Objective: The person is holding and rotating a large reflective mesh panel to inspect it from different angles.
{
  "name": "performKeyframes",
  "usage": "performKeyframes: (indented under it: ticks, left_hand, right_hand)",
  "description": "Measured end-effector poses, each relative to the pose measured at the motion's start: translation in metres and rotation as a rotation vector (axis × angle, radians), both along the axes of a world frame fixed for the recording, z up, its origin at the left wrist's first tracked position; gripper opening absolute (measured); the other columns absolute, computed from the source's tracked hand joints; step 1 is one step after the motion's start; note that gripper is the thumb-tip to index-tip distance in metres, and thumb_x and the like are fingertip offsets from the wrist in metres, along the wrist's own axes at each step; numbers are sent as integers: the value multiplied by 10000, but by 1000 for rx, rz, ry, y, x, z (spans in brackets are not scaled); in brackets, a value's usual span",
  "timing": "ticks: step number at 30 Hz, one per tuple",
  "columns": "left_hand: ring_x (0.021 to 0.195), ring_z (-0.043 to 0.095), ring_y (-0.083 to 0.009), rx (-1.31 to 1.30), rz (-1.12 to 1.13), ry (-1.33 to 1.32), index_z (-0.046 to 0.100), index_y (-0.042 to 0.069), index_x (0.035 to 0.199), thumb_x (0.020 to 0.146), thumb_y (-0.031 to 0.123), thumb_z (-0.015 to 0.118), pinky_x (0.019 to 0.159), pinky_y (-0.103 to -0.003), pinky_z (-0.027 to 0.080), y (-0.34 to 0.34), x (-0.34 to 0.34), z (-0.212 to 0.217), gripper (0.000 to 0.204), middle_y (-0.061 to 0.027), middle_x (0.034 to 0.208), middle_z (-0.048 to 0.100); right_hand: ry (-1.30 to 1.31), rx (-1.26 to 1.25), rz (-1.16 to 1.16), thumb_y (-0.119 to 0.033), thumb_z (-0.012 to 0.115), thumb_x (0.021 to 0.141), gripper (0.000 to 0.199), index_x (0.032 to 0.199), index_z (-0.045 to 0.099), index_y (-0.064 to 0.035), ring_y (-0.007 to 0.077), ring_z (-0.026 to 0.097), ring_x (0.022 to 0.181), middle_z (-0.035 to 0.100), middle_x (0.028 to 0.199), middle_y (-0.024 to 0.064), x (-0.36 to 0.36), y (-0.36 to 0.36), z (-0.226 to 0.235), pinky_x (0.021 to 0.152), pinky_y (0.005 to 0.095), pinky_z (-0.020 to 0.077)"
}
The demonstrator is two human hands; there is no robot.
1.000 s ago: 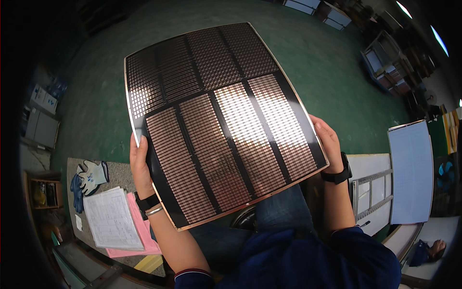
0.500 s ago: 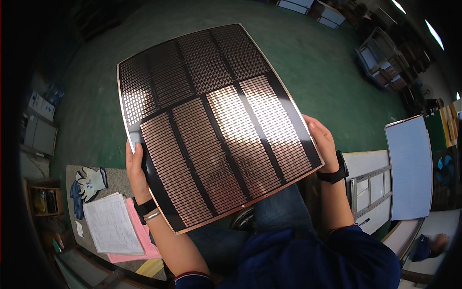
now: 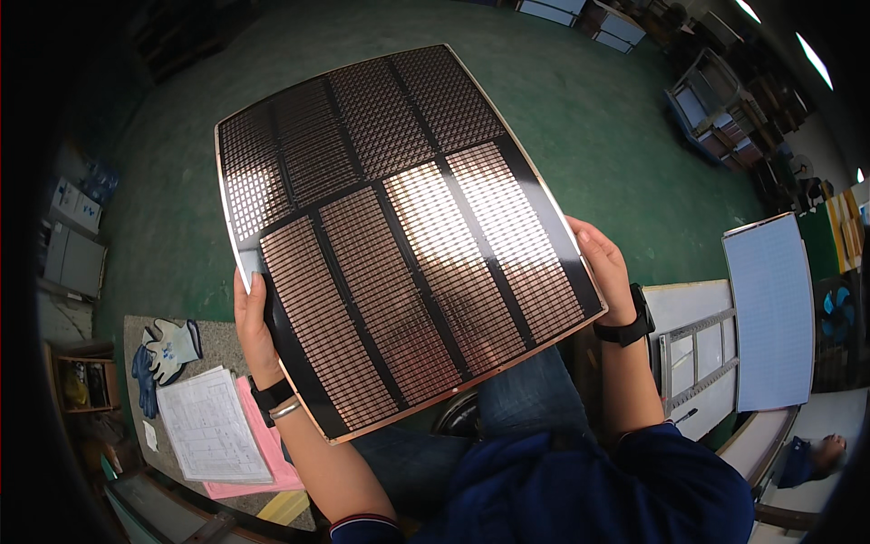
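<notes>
Between my hands is a large printed circuit board panel (image 3: 410, 308), dark with blocks of small copper-coloured pads in a grid. It is tilted, and light glares off its middle right and its left edge. My left hand (image 3: 256, 322) grips the left edge near the lower corner, thumb on the face. On the opposite edge, my right hand (image 3: 605, 276) is closed round the border near the lower right corner. The fingers behind the panel are hidden. Dark bands circle both wrists, and a silver bracelet (image 3: 285, 408) is on my left one.
At lower left a speckled table (image 3: 140, 363) bears work gloves (image 3: 172, 352), a drawing sheet (image 3: 213, 426) and pink paper (image 3: 283, 473). A light blue perforated sheet (image 3: 772, 313) and a metal frame (image 3: 702, 349) lie at right. Farther off stands a loaded cart (image 3: 711, 113); another person (image 3: 814, 458) is at lower right.
The panel has shifted very slightly left in the picture, with both hands keeping their hold. The surroundings have shifted slightly too.
</notes>
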State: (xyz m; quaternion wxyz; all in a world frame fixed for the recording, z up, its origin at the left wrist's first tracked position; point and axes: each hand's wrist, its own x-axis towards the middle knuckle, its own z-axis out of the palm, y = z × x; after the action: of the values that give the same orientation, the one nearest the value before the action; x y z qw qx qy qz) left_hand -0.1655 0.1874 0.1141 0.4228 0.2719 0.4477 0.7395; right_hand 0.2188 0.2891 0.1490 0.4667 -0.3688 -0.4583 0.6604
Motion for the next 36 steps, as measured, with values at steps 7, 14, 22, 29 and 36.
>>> performKeyframes:
  ticks: [7, 14, 22, 29, 36]
  left_hand:
    - [976, 568, -139, 10, 22, -43, 385, -9, 1306, 935, 192, 483, 811, -246, 466, -1, 5, 7, 433, -106, 1155, 555]
    - [1063, 519, -142, 89, -30, -73, 385, 9, 1313, 939, 157, 478, 917, -270, 408, 0, 20, 16, 413, -72, 1211, 527]
    - [1123, 470, -148, 163, -249, 29, 391, -7, 1293, 891, 261, 565, 969, -282, 344, -13, 22, 16, 513, -78, 1232, 503]
    - [905, 572, -112, 160, -208, 28, 492, -23, 1156, 832, 426, 621, 797, -234, 447, -20, 18, 19, 569, -52, 1027, 603]
    - [909, 577, -129, 162, -154, 47, 494, -30, 1155, 831, 426, 623, 806, -253, 460, -19, 22, 21, 574, -67, 1042, 600]
  right_hand:
    - [-39, -4, -24, -176, 439, 952, 337, 1198, 515, 41, 120, 597, 917, 616, 1066, 93, -3, 0, 2, 801, 241, 476]
    - [73, 7, 2, -128, 431, 946, 236, 1061, 551, 40, 136, 639, 808, 647, 949, 116, 23, 9, -9, 699, 240, 523]
    - [-124, 129, 24, -206, 465, 951, 265, 1091, 552, 2, 82, 569, 859, 619, 983, 35, 22, 17, 7, 777, 220, 450]
    - [-105, 101, 27, -200, 477, 940, 270, 1104, 525, 8, 81, 574, 849, 615, 979, 42, 29, 9, 2, 773, 223, 461]
    - [-64, 80, 46, -194, 477, 941, 238, 1079, 533, -10, 93, 577, 853, 615, 980, 48, 26, 5, -1, 789, 235, 460]
